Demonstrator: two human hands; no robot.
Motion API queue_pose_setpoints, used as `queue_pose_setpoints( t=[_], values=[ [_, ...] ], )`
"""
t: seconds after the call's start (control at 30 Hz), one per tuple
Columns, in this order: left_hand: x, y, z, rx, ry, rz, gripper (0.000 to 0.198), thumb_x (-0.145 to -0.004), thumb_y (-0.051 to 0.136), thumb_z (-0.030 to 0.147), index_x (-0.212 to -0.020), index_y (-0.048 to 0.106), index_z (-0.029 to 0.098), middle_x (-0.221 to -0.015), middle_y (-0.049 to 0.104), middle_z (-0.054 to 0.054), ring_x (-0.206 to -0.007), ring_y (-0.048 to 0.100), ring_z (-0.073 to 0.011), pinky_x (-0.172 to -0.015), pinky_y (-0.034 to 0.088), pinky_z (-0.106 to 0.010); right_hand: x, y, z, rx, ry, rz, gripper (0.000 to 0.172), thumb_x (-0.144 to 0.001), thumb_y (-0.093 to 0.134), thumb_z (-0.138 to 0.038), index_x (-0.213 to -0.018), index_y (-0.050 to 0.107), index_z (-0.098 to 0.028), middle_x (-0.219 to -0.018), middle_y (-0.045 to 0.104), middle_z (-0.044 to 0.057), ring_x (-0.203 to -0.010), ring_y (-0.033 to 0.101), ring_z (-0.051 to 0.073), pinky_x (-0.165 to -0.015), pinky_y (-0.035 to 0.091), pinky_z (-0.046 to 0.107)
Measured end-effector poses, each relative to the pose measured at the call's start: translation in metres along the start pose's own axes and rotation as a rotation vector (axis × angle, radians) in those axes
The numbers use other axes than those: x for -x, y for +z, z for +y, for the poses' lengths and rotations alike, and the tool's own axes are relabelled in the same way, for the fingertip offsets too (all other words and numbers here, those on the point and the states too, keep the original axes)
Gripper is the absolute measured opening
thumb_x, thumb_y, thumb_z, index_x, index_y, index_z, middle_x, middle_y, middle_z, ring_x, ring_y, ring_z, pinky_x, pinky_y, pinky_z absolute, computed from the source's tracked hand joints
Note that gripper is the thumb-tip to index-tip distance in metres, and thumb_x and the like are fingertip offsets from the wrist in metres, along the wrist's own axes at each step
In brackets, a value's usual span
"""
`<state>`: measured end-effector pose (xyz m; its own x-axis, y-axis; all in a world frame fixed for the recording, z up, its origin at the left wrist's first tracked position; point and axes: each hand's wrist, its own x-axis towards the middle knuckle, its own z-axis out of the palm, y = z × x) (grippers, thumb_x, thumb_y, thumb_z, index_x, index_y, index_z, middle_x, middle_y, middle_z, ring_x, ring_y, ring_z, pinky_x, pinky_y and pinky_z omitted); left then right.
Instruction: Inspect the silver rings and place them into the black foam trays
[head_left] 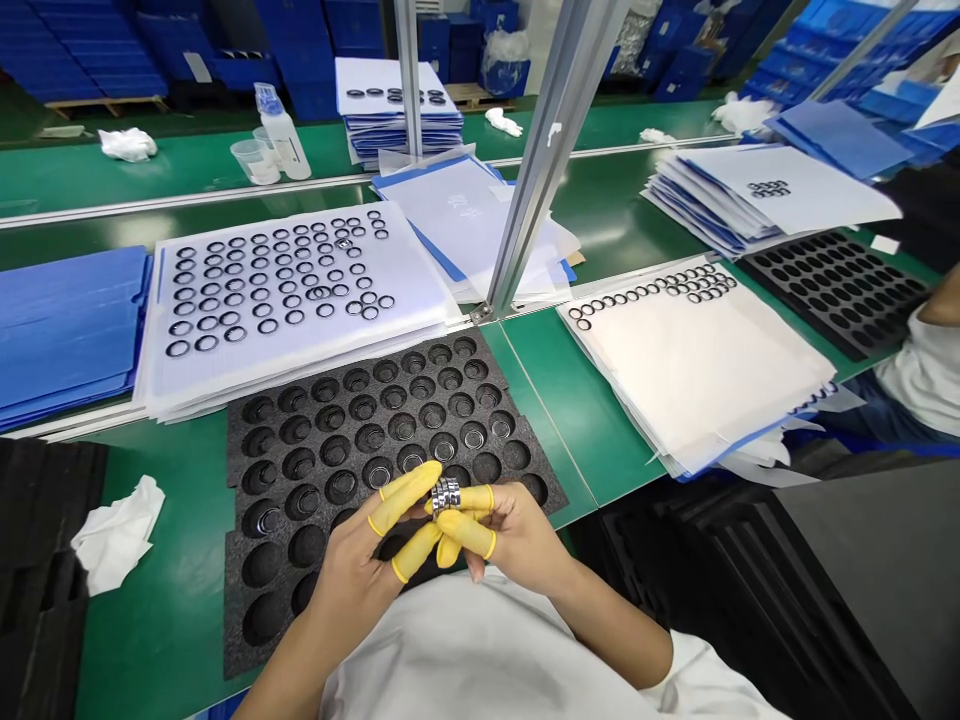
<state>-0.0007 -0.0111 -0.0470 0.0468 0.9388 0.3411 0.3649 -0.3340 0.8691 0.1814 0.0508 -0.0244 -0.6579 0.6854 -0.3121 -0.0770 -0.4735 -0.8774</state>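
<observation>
Pinching shiny rings (pixel 445 497) between left hand (pixel 367 552) and right hand (pixel 519 530) (yellow finger covers (pixel 405 498) on both), over a black tray (pixel 234 600), with white paper (pixel 409 265) beyond the grip

Free green strip (pixel 570 390), 1 metal post (pixel 541 180) beyond

The single camera is worn on the person's head; it looks forward and down, from quite near above the left hand (pixel 358 553) and the right hand (pixel 523 535) (blue crates (pixel 67 50), much farther, show along the upper edge).
</observation>
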Motion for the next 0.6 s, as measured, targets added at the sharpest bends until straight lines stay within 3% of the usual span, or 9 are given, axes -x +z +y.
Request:
queue_pose_setpoints(
  t=[0.2, 0.4, 0.6],
  values=[
    [-0.0023, -0.0022, 0.0049, 0.01, 0.061, -0.003, 0.058, -0.093, 0.068, 0.017, -0.147, 0.054, 0.032, -0.138, 0.07, -0.006, -0.116, 0.073, -0.0199, -0.097, 0.061, -0.025, 0.0046, 0.0019, -0.0041, 0.004, 0.005, -0.019, 0.043, -0.08, 0.079, -0.056, -0.086, 0.081, -0.013, -0.064, 0.073, 0.003, -0.041, 0.052, 0.005, -0.043, 0.041, 0.017],
    [-0.0066, -0.0057, 0.0076, -0.025, 0.149, -0.032, 0.056, -0.096, 0.06, 0.011, -0.148, 0.053, 0.033, -0.138, 0.07, -0.006, -0.118, 0.072, -0.0206, -0.1, 0.06, -0.03, 0.0054, 0.0037, -0.0065, -0.029, 0.063, -0.053, 0.048, -0.077, 0.079, -0.059, -0.076, 0.077, -0.012, -0.065, 0.073, 0.004, -0.041, 0.056, 0.005, -0.044, 0.042, 0.017],
    [0.0014, -0.0039, 0.0058, 0.025, 0.071, -0.079, 0.057, -0.095, 0.063, 0.013, -0.148, 0.054, 0.033, -0.143, 0.066, -0.007, -0.123, 0.069, -0.0207, -0.102, 0.058, -0.028, 0.0058, 0.005, -0.005, -0.013, 0.052, -0.047, 0.05, -0.075, 0.081, -0.058, -0.063, 0.07, -0.012, -0.058, 0.068, 0.001, -0.039, 0.054, 0.005, -0.042, 0.041, 0.016]
  ],
)
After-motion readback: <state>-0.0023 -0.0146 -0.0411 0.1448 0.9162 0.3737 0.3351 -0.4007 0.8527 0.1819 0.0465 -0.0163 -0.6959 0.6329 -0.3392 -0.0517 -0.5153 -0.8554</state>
